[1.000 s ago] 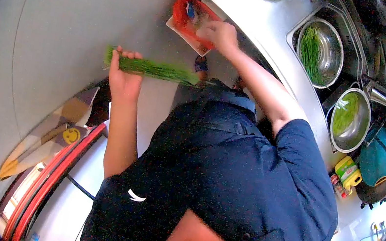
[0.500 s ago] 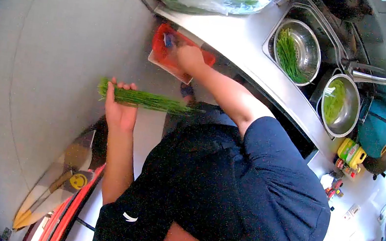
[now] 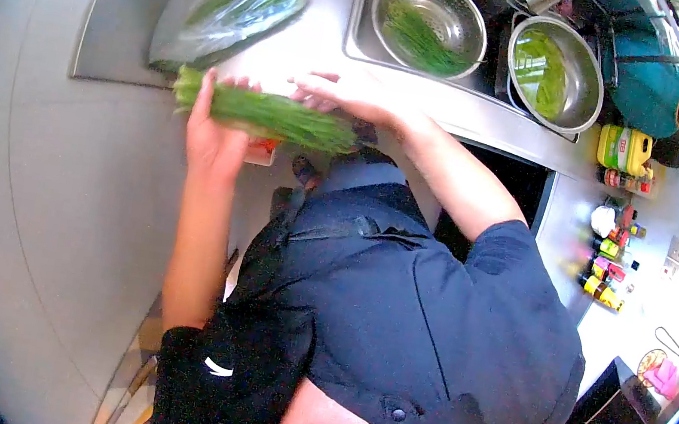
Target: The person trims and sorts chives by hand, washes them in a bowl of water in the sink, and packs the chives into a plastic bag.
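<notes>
My left hand (image 3: 218, 139) is wrapped round a bunch of chives (image 3: 283, 117), long thin green stalks lying crosswise in front of my body. The thumb shows in front of the stalks and the fingertips behind them. My right hand (image 3: 342, 98) is beside the upper side of the bunch, with its fingers stretched out. Whether its fingertips touch the stalks I cannot tell. Behind the bunch, a red bin (image 3: 262, 147) is mostly hidden.
A clear plastic bag (image 3: 266, 24) with more chives lies on the steel counter (image 3: 312, 39). A steel colander (image 3: 474, 27) with chives sits in the sink. Beside it stands a steel bowl (image 3: 590, 87) with greens in liquid. Bottles (image 3: 601, 292) and a yellow jug (image 3: 626, 151) stand to the right.
My right hand has come up out of the red bin to the bunch. My left hand has lifted the chives towards the counter. The view has shifted.
</notes>
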A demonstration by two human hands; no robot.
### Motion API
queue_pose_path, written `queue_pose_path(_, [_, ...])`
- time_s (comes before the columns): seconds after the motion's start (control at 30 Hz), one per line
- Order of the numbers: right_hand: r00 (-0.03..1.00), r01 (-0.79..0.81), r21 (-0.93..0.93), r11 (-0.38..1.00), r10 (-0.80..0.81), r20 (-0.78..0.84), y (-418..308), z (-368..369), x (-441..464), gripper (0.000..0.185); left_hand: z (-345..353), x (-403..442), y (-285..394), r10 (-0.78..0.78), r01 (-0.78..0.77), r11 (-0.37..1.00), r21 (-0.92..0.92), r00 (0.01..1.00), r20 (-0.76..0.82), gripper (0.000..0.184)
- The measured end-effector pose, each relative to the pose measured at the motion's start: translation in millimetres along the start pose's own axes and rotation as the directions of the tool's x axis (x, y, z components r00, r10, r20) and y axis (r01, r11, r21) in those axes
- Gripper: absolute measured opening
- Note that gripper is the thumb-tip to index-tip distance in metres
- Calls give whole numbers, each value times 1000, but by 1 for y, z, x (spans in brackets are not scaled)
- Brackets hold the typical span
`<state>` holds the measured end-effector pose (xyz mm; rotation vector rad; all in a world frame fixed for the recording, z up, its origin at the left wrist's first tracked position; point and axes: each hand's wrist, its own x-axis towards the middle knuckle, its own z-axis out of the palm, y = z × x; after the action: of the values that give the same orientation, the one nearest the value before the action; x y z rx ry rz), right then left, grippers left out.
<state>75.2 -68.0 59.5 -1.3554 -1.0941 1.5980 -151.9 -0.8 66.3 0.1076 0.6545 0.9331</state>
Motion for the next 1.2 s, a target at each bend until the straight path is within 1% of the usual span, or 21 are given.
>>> queue_pose_path(0.03, [1000,1,12,1000,0,-8,-3,-16,-15,48,14,15,-15,6,-6,1000,31,1000,6,20])
queue_pose_path(0.1, [998,48,-170,984,-52,-22,-3,-49,-37,53,36,42,-45,-54,52,998,27,995,80,24])
queue_pose_path(0.13, [996,54,-86,995,-59,-63,7,-63,-43,47,51,53,-60,-75,71,996,55,994,80,25])
queue_pose_path(0.17, [996,54,-61,997,-58,-62,12,-81,-48,47,68,62,-75,-93,87,993,84,993,72,26])
queue_pose_path(0.23, [984,-40,-48,998,31,-177,21,-113,-56,37,92,81,-103,-152,142,984,105,984,91,36])
queue_pose_path(0.3, [964,-40,13,999,42,-261,22,-137,-67,30,108,103,-124,-281,283,959,8,950,136,36])
queue_pose_path(0.33, [952,-73,7,997,72,-297,10,-146,-75,28,113,111,-134,-319,327,945,-33,938,137,38])
queue_pose_path(0.37, [949,-79,22,997,82,-303,14,-158,-79,28,118,119,-144,-332,338,941,-26,935,126,38])
queue_pose_path(0.43, [964,-68,309,949,142,-224,24,-181,-84,28,128,132,-162,-390,399,916,-38,910,141,38])
queue_pose_path(0.47, [963,-16,388,922,119,-244,30,-188,-86,31,132,137,-170,-395,403,915,-20,905,155,37])
queue_pose_path(0.5, [959,-20,398,917,130,-251,30,-195,-88,31,133,143,-178,-409,416,909,-17,901,147,37])
queue_pose_path(0.57, [948,-27,549,836,196,-252,23,-206,-93,33,133,152,-192,-420,425,905,11,889,184,36])
queue_pose_path(0.63, [944,-27,520,854,192,-267,22,-216,-96,36,133,158,-203,-423,427,904,12,892,161,35])
queue_pose_path(0.7, [953,-84,632,770,247,-175,26,-224,-98,38,132,162,-210,-421,425,905,-1,899,119,37])
queue_pose_path(0.73, [951,-88,636,766,254,-175,28,-225,-99,38,130,165,-213,-426,429,903,-3,898,112,37])
queue_pose_path(0.8, [948,-4,664,748,215,-236,32,-228,-100,40,124,171,-217,-463,472,881,-12,870,171,29])
queue_pose_path(0.83, [946,-5,667,745,219,-237,33,-230,-101,40,123,171,-218,-468,476,879,-12,868,167,29])
queue_pose_path(0.9, [939,-24,617,787,229,-256,32,-233,-101,41,123,170,-219,-465,474,881,-13,869,168,31])
queue_pose_path(1.03, [937,-43,604,796,242,-252,30,-234,-103,43,124,169,-221,-455,463,886,-11,875,167,33])
queue_pose_path(1.13, [943,2,614,789,202,-264,31,-233,-100,46,127,168,-219,-435,441,898,2,884,171,32])
queue_pose_path(1.2, [931,-52,547,835,240,-277,31,-234,-100,44,130,164,-217,-378,377,926,22,923,79,39])
